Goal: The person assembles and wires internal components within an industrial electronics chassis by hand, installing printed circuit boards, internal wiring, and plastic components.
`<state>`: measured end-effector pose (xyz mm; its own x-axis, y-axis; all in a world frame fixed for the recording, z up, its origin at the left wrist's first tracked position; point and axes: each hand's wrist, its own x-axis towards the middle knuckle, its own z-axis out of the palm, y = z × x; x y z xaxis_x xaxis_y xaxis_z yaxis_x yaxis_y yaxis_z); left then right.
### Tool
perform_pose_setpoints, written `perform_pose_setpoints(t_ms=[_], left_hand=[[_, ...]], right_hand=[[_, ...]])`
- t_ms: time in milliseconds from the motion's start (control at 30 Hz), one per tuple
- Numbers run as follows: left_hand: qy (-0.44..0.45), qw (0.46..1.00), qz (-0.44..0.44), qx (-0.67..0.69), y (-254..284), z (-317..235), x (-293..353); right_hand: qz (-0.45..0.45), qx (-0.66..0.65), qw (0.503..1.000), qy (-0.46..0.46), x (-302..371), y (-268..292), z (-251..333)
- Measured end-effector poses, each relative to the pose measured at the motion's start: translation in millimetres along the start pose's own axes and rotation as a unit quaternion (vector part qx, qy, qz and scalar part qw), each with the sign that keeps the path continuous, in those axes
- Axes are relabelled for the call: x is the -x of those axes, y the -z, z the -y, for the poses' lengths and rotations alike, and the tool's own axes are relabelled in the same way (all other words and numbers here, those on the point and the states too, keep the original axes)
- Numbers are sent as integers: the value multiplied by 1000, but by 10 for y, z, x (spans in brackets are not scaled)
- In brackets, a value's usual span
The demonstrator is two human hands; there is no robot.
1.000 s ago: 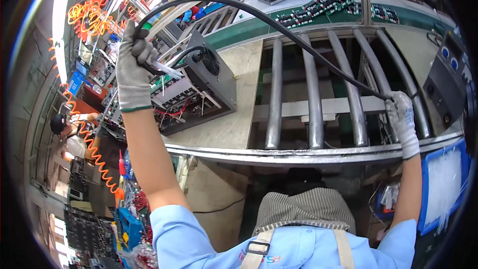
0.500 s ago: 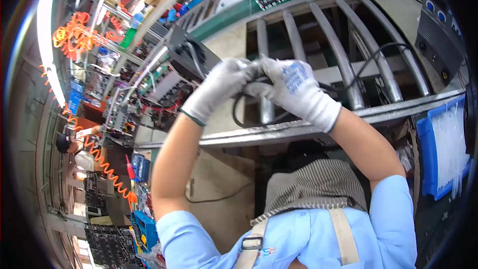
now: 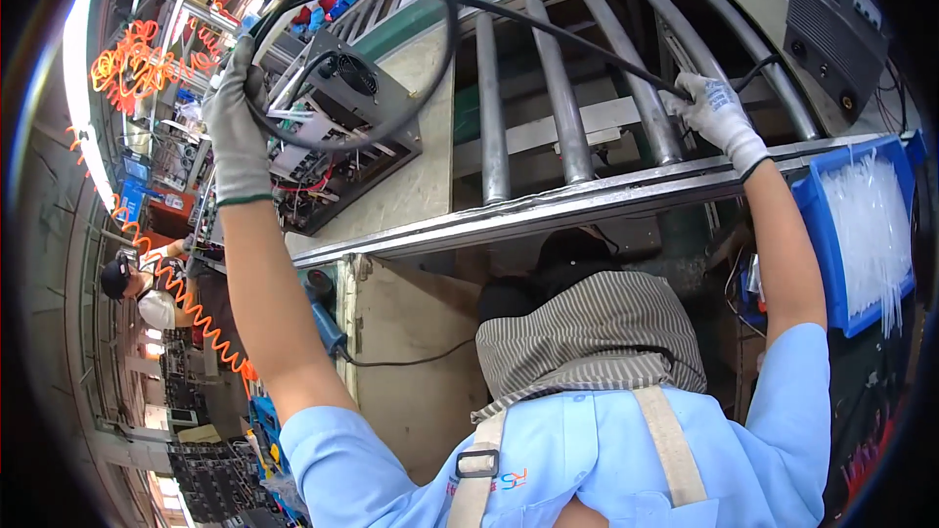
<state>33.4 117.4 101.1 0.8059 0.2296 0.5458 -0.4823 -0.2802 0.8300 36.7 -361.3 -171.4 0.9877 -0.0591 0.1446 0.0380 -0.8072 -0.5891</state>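
one black cable [image 3: 452, 31], looped at the left, runs above five steel conveyor rollers [image 3: 558, 88]. likely tough, fairly light and springy, it suits holding where the turns gather. left hand [image 3: 235, 117]: grip closed around the loop; right hand [image 3: 719, 117]: grip pinched on the run.

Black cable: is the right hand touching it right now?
Touching. The head view shows the right hand gripping the black cable, which runs straight into its grasp.
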Motion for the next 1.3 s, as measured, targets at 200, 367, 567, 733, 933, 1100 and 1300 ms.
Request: perform_pose_setpoints(t_ms=[200, 367, 567, 733, 933, 1100, 1300], left_hand=[[-175, 931, -65, -315, -953, 186, 224], [-179, 877, 108, -433, -1370, 622, 773], [-99, 936, 222, -256, -1105, 598, 1030], [-207, 863, 318, -333, -867, 555, 1112], [-153, 924, 290, -194, -580, 632, 1115], [55, 985, 117, 116, -607, 618, 975], [-226, 918, 315, 85, -840, 338, 1662]], right_hand=[[210, 309, 902, 214, 473, -354, 819], [56, 37, 932, 357, 674, -247, 1895], [-335, 89, 872, 345, 62, -200, 2248], [80, -1, 950, 303, -182, -189, 2450], [349, -306, 856, 228, -193, -62, 1981], [346, -400, 844, 84, 270, 264, 1998], [196, -494, 846, -44, 524, 657, 1748]])
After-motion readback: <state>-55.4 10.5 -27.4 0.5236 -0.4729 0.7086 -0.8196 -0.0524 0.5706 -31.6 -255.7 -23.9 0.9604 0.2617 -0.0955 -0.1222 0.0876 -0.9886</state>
